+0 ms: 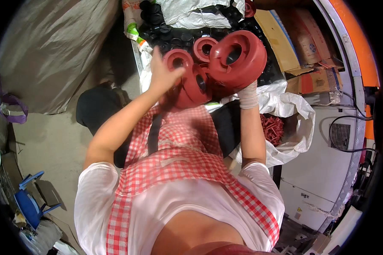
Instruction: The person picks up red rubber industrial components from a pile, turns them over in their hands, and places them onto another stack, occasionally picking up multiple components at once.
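My left hand (162, 75) is over the left side of a group of red ring-shaped plastic parts, thumb and fingers spread. Beside its thumb is a red ring (171, 56); contact between them cannot be made out. Just right of that, another red part (190, 94) with a black centre lies tilted near my lap. My right hand (247, 88) is mostly hidden beneath a large red ring-shaped part (256, 59) with a dark centre, and holds it raised. A wrap covers the right wrist. A smaller red ring (198, 45) sits between the parts, farther back.
Many black round caps (174, 37) fill the container in front, partly under a white woven sheet (191, 15). At right, a white sack (304, 114) holds red scraps (273, 127). Cardboard boxes (304, 38) and a grey cabinet (310, 157) stand beyond; a blue stool (27, 204) is at left.
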{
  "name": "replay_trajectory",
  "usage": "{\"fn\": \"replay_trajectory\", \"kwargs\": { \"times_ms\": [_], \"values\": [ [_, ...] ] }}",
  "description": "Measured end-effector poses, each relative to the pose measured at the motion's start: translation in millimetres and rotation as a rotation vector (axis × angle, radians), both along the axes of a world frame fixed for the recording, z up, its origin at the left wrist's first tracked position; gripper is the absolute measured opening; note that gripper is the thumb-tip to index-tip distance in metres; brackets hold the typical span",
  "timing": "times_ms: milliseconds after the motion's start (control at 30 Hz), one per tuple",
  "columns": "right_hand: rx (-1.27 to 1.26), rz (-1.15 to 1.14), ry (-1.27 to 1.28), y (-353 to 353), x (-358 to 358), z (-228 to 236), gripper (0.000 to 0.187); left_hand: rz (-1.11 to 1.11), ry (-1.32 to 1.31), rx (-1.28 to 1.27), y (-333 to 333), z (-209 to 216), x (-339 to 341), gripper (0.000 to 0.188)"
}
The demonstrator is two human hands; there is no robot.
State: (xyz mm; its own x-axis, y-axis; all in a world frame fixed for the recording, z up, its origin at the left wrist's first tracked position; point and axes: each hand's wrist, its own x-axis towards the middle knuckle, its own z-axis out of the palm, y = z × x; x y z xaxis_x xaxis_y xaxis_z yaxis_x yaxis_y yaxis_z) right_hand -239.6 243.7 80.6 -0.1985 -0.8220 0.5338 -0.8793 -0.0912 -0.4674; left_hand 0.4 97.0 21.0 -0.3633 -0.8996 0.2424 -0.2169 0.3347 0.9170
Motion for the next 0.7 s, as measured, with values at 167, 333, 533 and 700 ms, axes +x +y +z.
{"fn": "replay_trajectory", "kwargs": {
  "times_ms": [167,333,533,700],
  "values": [
    [0.097,-0.239,-0.396,-12.7,41.6,13.8,0.052,0.16,0.224,1.164,40.2,-37.5,19.5,0.083],
    [0.498,-0.166,-0.378,-22.0,50.6,-81.5,0.038,0.166,0.215,1.255,40.3,-136.4,22.6,0.062],
    [0.462,0.124,-0.537,-9.6,9.3,-101.5,0.02,-0.028,0.136,1.259,59.8,-86.1,20.4,0.077],
    [0.375,-0.048,-1.367,-9.5,13.2,-92.9,0.029,-0.233,0.554,1.241,69.0,-90.6,24.3,0.061]
  ]
}}
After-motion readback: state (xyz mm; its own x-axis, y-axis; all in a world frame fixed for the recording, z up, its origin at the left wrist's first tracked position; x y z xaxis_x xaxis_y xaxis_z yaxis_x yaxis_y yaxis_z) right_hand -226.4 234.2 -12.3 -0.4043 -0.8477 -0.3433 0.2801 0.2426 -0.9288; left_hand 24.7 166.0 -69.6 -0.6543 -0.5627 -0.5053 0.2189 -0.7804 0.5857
